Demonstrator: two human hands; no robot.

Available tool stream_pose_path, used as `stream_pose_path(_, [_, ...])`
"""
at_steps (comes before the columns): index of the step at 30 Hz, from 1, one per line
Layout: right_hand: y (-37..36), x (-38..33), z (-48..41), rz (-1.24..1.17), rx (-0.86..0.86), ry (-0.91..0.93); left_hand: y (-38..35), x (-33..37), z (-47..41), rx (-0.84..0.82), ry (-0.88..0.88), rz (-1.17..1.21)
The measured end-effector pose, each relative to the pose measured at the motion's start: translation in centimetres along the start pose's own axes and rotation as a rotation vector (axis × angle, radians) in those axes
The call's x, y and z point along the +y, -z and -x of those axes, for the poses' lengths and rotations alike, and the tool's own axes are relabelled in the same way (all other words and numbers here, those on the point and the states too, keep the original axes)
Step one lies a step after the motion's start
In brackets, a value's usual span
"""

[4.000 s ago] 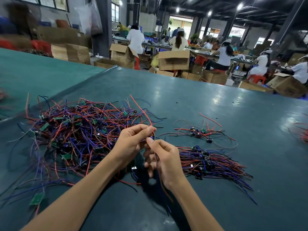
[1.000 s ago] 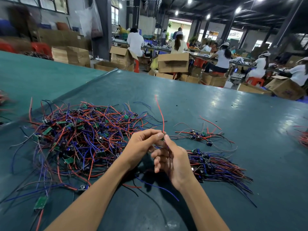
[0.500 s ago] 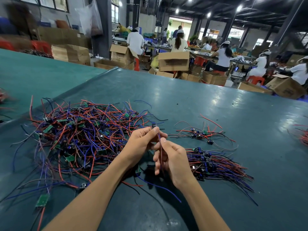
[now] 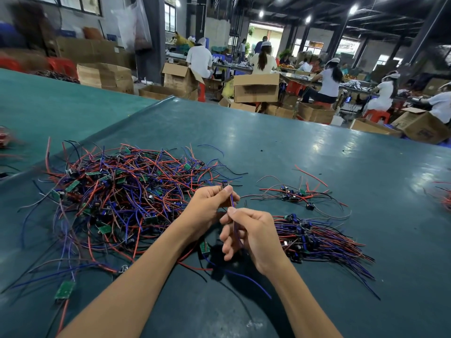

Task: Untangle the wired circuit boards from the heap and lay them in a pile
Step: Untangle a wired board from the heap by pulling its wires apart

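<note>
Left hand [image 4: 207, 208] & right hand [image 4: 253, 235] are up over the near middle of the green table [image 4: 317, 154], close together. Left hand pinches a small circuit board [image 4: 225, 184] btwn thumb & fingers, board end up. Its wires [image 4: 231, 203] hang down into the right hand, which pinches them w/ thumb & curled fingers just below.

The big messy heap [image 4: 122, 196] of red, blue & black wires w/ little green boards sits on the left side of the table. The left arm reaches over its near-right part. The neat pile [image 4: 317, 240] lies just right of the right hand, wire ends pointing to the right edge. A small loose bunch [image 4: 292, 193] sits behind the pile, toward the far edge. One green board [image 4: 64, 289] lies alone by the near-left corner. Cardboard boxes [image 4: 256, 89] stand past the far edge.
</note>
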State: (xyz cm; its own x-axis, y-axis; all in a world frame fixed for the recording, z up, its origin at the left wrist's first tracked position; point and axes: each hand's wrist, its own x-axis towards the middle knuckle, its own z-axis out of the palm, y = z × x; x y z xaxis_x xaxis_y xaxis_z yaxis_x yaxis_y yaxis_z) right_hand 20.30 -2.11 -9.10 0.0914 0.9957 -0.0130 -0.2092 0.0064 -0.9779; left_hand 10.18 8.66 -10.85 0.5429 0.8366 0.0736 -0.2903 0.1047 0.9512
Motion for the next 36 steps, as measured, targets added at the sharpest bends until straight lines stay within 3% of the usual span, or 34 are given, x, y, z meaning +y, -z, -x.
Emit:
stream_pose_path(7, [0.7,-0.9,1.4,0.146,-0.276,0.0,0.0,0.4,-0.2,0.153,0.021,-0.058])
stream_pose_path(14, [1.9,-0.8,1.3,0.243,-0.28,0.087,-0.6,0.8,0.2,0.174,0.04,-0.031])
stream_pose_path(17, [1.8,-0.2,1.0,0.213,-0.147,0.251,-1.0,0.9,0.6,0.135,0.053,0.057])
stream_pose_path(20, [2.0,-0.5,0.4,0.017,0.071,0.363,-0.7,1.4,0.9,0.033,0.055,0.153])
stream_pose_path(25, [3.1,-1.1,-0.3,-0.023,0.404,0.234,-0.6,2.4,1.7,-0.194,0.146,0.345])
stream_pose_path(28, [2.7,-1.0,-0.5,0.014,0.307,0.128,-0.9,2.4,2.2,-0.319,0.171,0.334])
stream_pose_path(32, [2.0,-1.1,-0.2,-0.211,0.02,0.067,-1.3,2.2,2.8,-0.474,0.248,0.256])
stream_pose_path(36, [2.3,-1.4,0.1,-0.201,-0.032,0.055,-1.4,2.0,2.9,-0.516,0.305,0.252])
